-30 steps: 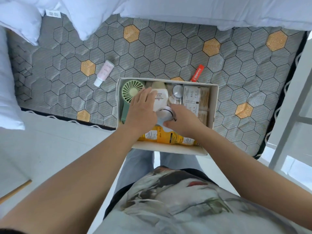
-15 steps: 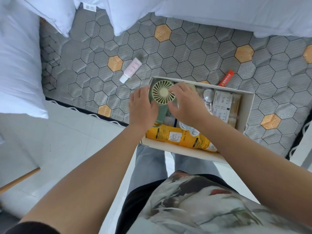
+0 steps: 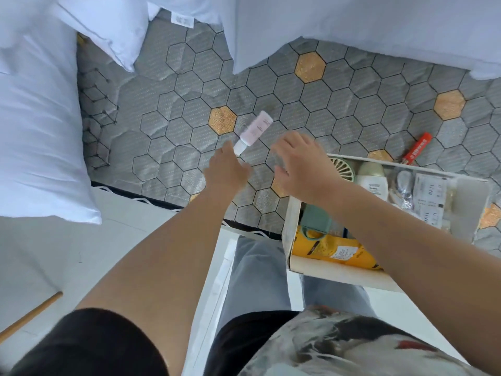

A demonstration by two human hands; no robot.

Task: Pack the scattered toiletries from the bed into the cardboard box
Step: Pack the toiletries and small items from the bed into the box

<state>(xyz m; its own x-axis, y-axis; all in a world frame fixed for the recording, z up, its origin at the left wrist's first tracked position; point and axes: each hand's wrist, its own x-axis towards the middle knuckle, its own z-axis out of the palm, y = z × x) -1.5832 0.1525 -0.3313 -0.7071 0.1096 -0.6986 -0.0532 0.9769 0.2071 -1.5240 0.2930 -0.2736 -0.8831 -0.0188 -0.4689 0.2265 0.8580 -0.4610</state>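
A pink tube (image 3: 254, 131) with a white cap lies on the grey hexagon-patterned mattress (image 3: 189, 109). My left hand (image 3: 226, 168) is stretched toward it, fingertips at the cap, holding nothing. My right hand (image 3: 303, 164) hovers just right of it with fingers spread and empty, left of the cardboard box (image 3: 291, 240). The box sits at the bed's near edge and holds a green fan (image 3: 343, 169), a cream bottle (image 3: 372, 180), a yellow packet (image 3: 333, 249) and white sachets (image 3: 431, 199). A red tube (image 3: 416, 147) lies on the mattress behind the box.
White pillows (image 3: 35, 131) lie at the left and a white duvet (image 3: 379, 31) covers the far side of the bed. White floor runs below the bed's edge, with a wooden stick (image 3: 29, 316) at lower left.
Both hands have left the box and moved left over the mattress toward the pink tube. The view has swung left, so the box now sits at the right.
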